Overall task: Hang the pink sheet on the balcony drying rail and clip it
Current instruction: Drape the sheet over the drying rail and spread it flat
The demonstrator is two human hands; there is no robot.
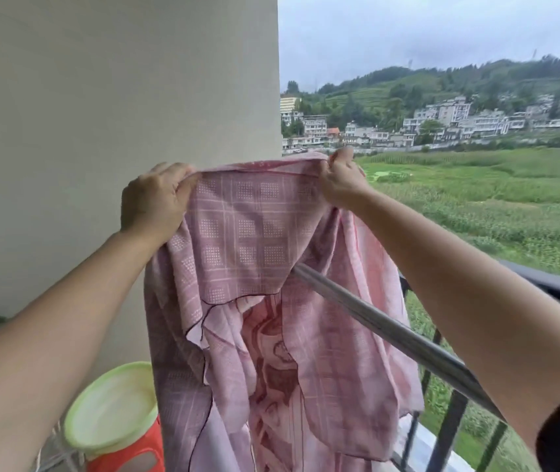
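Note:
The pink checked sheet (247, 240) hangs in front of me, held up by its top edge. My left hand (154, 202) grips the top edge on the left, and my right hand (339, 178) pinches it on the right. The silver drying rail (384, 327) runs from the sheet's middle toward the lower right. The sheet's right part drapes over the rail's far side, while its left part hangs on my side and hides the rail's left stretch. No clip is visible.
A pale wall (101, 97) fills the left. A green basin (111, 407) rests on an orange stool (135, 458) at lower left. The black balcony railing (551, 284) stands behind the rail, with fields and houses beyond.

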